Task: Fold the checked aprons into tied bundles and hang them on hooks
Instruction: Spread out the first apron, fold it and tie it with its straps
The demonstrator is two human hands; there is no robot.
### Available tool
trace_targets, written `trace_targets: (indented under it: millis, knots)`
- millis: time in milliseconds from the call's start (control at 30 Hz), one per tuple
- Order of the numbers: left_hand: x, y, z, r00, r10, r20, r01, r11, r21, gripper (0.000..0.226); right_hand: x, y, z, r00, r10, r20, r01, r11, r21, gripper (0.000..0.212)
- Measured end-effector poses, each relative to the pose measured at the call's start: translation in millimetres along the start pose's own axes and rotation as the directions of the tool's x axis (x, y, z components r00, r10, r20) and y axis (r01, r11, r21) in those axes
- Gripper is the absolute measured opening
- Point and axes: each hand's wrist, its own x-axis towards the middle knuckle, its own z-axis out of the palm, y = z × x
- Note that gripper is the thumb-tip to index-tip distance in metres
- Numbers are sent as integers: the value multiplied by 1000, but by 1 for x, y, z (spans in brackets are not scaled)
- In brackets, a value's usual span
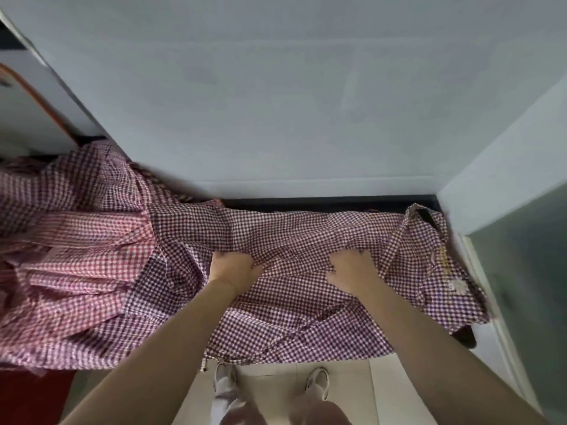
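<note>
My 2 hands, left hand (pixel 232 268) and right hand (pixel 352 269), each pinch a fold of 1 dark-checked apron (pixel 306 289) spread over the worktop (pixel 331 202); a heap of red-checked aprons (pixel 76 240), number unclear, lies left.

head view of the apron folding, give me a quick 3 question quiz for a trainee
1. True or false: both hands are on the dark checked apron.
2. Where does the pile of lighter red checked aprons lie, seen from the person: a) to the left of the dark one, b) to the right of it, c) on the floor by the shoes?
3. Fill the gap: the left hand has a ____ of cloth in its grip.

Key
1. True: the right hand is on it too, fingers bent into the fabric.
2. a
3. bunch
</note>
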Motion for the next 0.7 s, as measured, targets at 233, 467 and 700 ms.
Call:
trace_targets:
  millis: [233, 467, 700]
  knots:
    - [39, -37, -33, 897, -50, -440, 43, 999, -27, 50, 45, -37, -27, 942, -2, -335, 49, 990, 132, 54]
    - [60, -57, -48, 944, -161, -289, 115, 979, -168, 38, 65, -39, -24, 984, 155, -84, -109, 909, 403, 53]
    - [60, -57, -45, 956, -264, -129, 226, 941, -251, 39, 59, -37, -8, 976, 213, 43, -215, 918, 332, 60]
